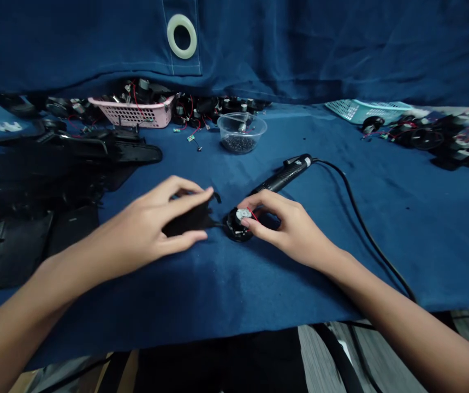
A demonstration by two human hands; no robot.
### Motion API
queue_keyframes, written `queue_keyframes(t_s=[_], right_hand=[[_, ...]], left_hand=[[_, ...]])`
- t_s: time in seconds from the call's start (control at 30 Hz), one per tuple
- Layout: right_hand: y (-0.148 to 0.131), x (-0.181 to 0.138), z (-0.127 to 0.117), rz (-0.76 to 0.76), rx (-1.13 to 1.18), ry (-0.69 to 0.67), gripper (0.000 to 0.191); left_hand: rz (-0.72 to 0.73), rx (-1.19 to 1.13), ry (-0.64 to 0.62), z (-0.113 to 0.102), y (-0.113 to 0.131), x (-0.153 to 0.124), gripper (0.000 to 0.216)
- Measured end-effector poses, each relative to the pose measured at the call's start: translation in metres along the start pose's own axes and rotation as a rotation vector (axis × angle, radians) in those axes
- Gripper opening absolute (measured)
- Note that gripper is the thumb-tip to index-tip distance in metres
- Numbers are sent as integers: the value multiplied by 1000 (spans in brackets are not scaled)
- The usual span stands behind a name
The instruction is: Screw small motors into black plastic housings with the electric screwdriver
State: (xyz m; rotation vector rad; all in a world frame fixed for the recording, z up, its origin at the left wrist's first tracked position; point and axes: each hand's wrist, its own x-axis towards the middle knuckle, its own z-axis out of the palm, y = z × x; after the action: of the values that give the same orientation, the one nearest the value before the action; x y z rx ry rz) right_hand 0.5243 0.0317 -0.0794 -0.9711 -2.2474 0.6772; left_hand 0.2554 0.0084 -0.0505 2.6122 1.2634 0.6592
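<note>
My left hand (164,215) is closed around a flat black plastic part (189,219), with a thin prong reaching to the right. My right hand (281,221) pinches a small silver motor (243,214) with a red wire, between thumb and fingers. That motor sits in a round black housing (237,234) low over the blue cloth, and the prong's tip lies close against it; whether they are joined I cannot tell. Just behind the right hand lies a black corded electric screwdriver (285,176), its near end hidden by the fingers.
A clear tub of small dark screws (240,143) stands behind my hands. Black plastic casings (70,229) pile up at left. A pink basket (136,113) and a teal basket (365,111) stand at the back, with wired motor parts (459,139) at right. A cable (359,215) curves along the right side.
</note>
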Motion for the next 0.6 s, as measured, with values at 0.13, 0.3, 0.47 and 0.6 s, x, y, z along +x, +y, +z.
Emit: queue_keyframes(t_s=[0.13,0.3,0.47,0.6], right_hand=[[2,-1,1,1,27,10,18],[-1,-2,0,-39,-24,-11,18],[-1,-1,-1,-97,-45,-47,23],[2,0,-1,-113,-41,-56,23]], left_hand=[[126,-2,-39,26,1,-1,41],[253,28,50,34,-3,4,36],[294,-30,92,39,-4,5,37],[299,-59,78,39,-4,4,34]])
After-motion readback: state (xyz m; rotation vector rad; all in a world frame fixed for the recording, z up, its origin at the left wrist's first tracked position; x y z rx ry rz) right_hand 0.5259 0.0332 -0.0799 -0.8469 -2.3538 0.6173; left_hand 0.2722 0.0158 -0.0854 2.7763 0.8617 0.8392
